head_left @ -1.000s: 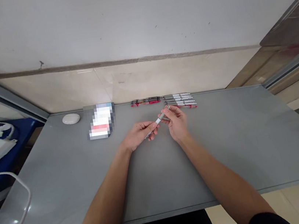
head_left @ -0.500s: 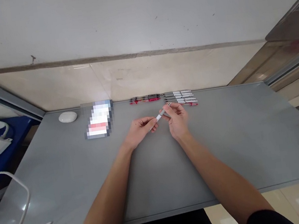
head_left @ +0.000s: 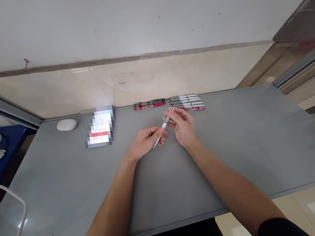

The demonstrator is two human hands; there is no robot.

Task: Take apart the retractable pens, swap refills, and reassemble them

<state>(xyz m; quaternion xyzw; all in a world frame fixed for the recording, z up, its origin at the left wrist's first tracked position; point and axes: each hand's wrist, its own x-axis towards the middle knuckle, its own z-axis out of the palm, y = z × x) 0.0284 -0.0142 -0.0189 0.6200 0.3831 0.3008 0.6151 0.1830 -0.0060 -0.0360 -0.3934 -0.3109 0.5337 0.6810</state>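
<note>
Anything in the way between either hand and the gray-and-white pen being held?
Nothing visible. The left hand and right hand both hold the gray-and-white pen directly. The row of white pens lies beyond the right hand, not between.

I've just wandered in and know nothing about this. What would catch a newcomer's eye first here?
Probably the white-and-grey pen slanting between the left hand and the right hand, mid-picture above the grey desk. Next, the bright pixelated rectangle to the left, with a smooth white rounded object beyond it. Behind the hands, more pens lie along the desk's back edge.
</note>
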